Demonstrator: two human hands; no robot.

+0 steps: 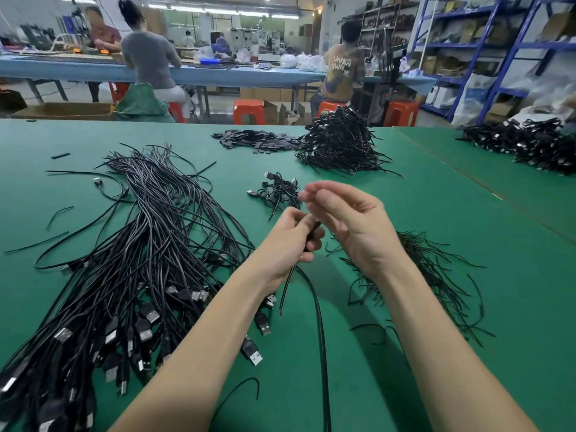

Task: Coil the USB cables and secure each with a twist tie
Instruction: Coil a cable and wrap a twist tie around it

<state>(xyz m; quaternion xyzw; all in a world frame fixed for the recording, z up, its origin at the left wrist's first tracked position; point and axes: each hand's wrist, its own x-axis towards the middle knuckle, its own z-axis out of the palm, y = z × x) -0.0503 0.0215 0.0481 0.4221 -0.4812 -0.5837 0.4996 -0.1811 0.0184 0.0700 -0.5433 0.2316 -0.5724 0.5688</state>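
L hand [294, 235] is clamped on one black USB cable [319, 310] just above the green table [405, 188], fingers curled round it w/ the cable's bare wire end poking out below the fist and the long run trailing down toward the near edge. R hand [349, 219] hovers touching or nearly touching the L, fingers loosely bent, tips pinched together at the far side; can't tell if it holds a twist tie or the cable's slack, too blurred. Looks like the start of a coil, no loops visible yet.

Loose uncoiled cables [149, 244] lie in a big fan to the left, plugs toward the near edge. Twist ties [430, 269] sit in a heap just right of the R wrist. A few finished bundles [277, 190] rest beyond the hands, big pile [339, 145] further off.

Risks, as I judge: trailing run could snag on plugs of the left heap and drag neighbours along; loose grip may let loops spring open before a tie goes on; reaching for a tie could pull up a tangled clump
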